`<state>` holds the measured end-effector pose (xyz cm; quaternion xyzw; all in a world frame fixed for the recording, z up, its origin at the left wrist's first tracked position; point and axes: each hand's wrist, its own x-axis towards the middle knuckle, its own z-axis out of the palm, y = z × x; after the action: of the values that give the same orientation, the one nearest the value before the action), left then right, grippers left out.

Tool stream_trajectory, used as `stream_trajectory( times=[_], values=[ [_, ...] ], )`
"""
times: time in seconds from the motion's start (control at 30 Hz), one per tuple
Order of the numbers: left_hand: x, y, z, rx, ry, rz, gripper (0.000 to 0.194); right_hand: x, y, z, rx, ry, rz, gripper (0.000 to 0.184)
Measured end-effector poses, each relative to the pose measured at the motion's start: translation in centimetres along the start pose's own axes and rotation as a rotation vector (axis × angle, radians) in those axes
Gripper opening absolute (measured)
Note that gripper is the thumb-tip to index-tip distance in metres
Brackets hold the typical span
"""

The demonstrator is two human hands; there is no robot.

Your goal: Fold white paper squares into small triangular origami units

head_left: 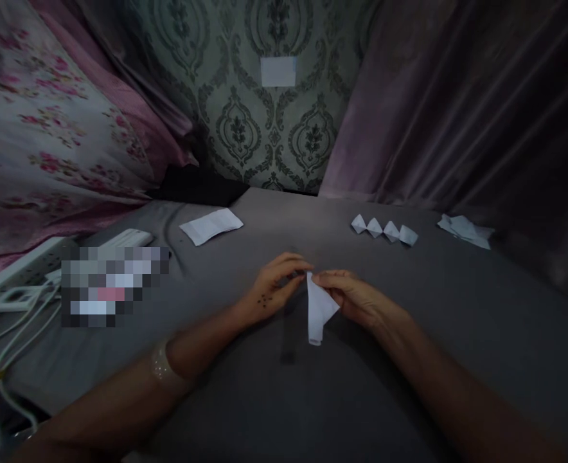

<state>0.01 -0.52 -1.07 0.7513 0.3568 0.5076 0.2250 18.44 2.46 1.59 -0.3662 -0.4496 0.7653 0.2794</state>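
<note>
A small sheet of white paper (317, 310), folded to a point at one side, hangs upright between my two hands above the grey surface. My right hand (349, 292) is closed, with thumb and fingers pinching the paper's upper right edge. At the top corner, the thumb and fingertips of my left hand (275, 283) come together on the paper; a small gap shows between the thumb and the index finger. Part of the paper's upper edge is hidden behind the right fingers. A clear band (161, 361) is around the left forearm.
Several folded white paper pieces (374, 227) form a row at the back right, with loose papers (464, 229) further right. A paper stack (211, 225) lies back left. Power strips (26, 270) and white cables (17, 350) run along the left, beside a blurred-out object (115, 283).
</note>
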Motion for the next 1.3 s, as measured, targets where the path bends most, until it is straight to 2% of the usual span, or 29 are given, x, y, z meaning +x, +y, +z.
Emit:
stream_trajectory(
  times=[0.17,0.27,0.3,0.37,0.5,0.57,0.63,0.7,0.9,1.13,1.3],
  values=[
    [-0.2,0.3,-0.7,0.168,-0.084,0.179,0.022,0.0,0.0,-0.5,0.068,-0.061,0.173,0.020],
    [-0.2,0.5,-0.6,0.166,-0.097,0.159,0.020,0.0,0.2,-0.8,0.073,-0.081,0.212,0.021],
    [-0.2,0.6,-0.4,0.153,-0.092,0.102,0.019,0.1,0.2,-0.9,0.067,-0.073,0.208,0.021],
    [-0.1,0.6,-0.1,0.089,-0.053,-0.098,0.017,0.3,0.2,-1.3,0.057,-0.037,0.164,0.023],
    [0.3,0.2,0.3,-0.162,0.031,-0.547,0.018,0.6,-0.2,-2.3,0.080,-0.005,-0.033,0.048],
    [0.4,0.2,0.4,-0.250,0.021,-0.664,0.019,0.7,-0.2,-2.5,0.049,-0.001,-0.151,0.048],
    [0.4,0.4,0.5,-0.290,-0.007,-0.722,0.021,0.9,0.2,-2.5,-0.006,0.025,-0.242,0.042],
    [0.3,0.6,0.6,-0.303,-0.045,-0.726,0.023,1.0,0.8,-2.2,-0.061,0.059,-0.270,0.042],
    [0.1,0.9,0.7,-0.264,-0.132,-0.679,0.026,1.0,1.6,-1.7,-0.148,0.164,-0.212,0.031],
    [0.3,1.0,0.6,-0.253,-0.156,-0.690,0.026,0.7,0.7,-2.0,-0.096,0.182,-0.220,0.029],
    [0.3,1.1,0.6,-0.253,-0.167,-0.679,0.027,0.5,-0.1,-2.1,-0.090,0.239,-0.287,0.025]
  ],
)
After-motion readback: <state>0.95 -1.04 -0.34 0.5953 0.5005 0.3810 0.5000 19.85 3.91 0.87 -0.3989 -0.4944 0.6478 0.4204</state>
